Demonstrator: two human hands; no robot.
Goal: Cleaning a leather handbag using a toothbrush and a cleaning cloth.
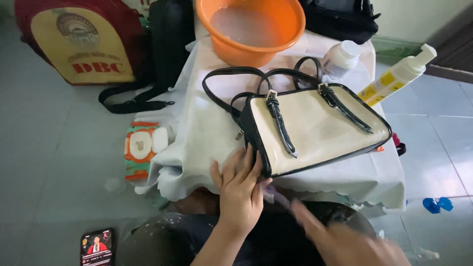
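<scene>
1. Cream handbag (315,130) with black trim lies flat on the white cloth (197,133) covering a small table, its 2 black straps looping toward the orange basin (251,29).
2. Left hand (240,189) presses its spread fingers on the bag's near black corner, steadying it, not clenched.
3. Right hand (345,236) is blurred at the lower edge, and I cannot tell whether it grips anything.
4. White bottle (340,59) and yellow pump bottle (394,79) stand beyond the bag; wipes pack (143,148) and phone (96,246) lie on the floor.
</scene>
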